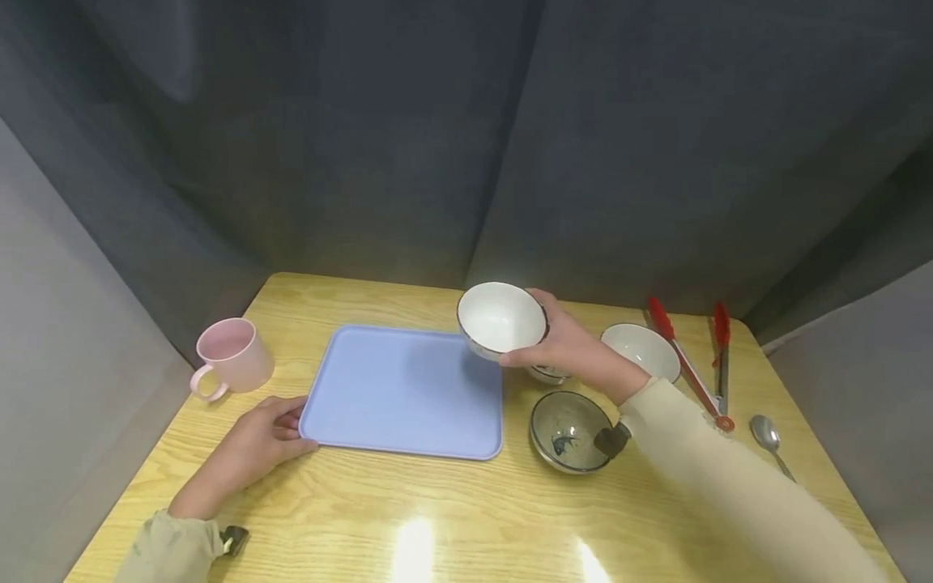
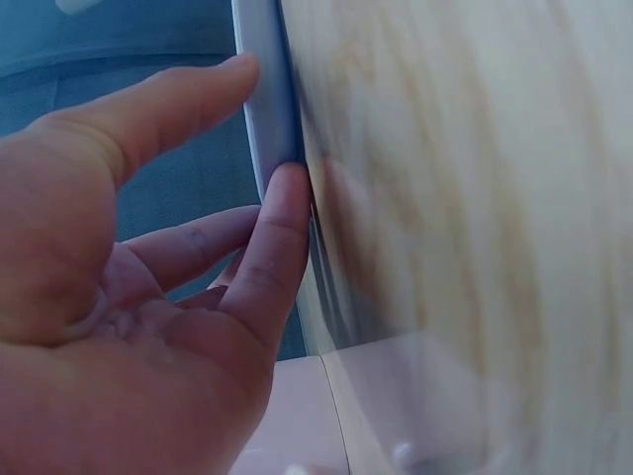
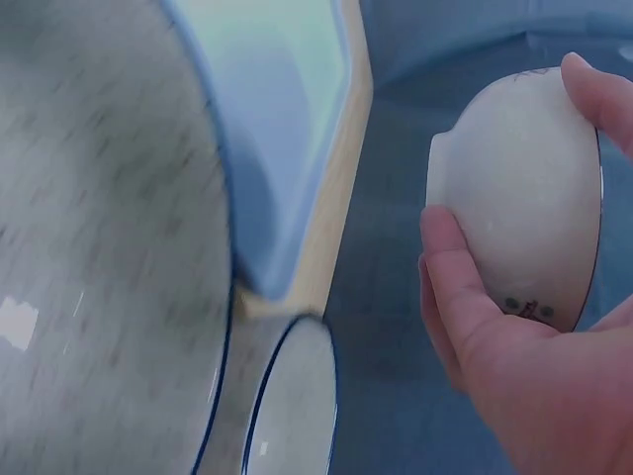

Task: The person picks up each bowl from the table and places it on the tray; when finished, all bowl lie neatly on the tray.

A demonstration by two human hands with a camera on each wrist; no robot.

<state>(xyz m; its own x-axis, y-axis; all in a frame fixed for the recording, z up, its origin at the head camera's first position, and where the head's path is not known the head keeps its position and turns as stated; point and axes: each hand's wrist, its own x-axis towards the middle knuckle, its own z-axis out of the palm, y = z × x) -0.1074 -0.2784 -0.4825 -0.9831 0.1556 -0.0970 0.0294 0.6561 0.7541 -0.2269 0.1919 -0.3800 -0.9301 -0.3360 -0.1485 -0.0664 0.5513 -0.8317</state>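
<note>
My right hand (image 1: 554, 336) holds a white bowl (image 1: 501, 316) with a dark rim above the right edge of the light blue tray (image 1: 401, 393). In the right wrist view, the thumb is near the bowl's rim and the fingers lie around its base; the bowl (image 3: 524, 198) is tilted. Flat on the table lies the tray. My left hand (image 1: 258, 437) touches the tray's near left corner, its thumb and fingers extended and spread along the edges. Seen from the left wrist, a fingertip (image 2: 289, 188) meets the tray's rim (image 2: 267, 99).
Beneath the right forearm are a grey-inside bowl (image 1: 564, 433), a partly hidden bowl (image 1: 551, 375) and a white bowl (image 1: 641, 350). Farther right lie red-tipped tongs (image 1: 688, 364), a second pair of tongs (image 1: 722, 348) and a spoon (image 1: 767, 436). A pink mug (image 1: 236, 356) stands at the left.
</note>
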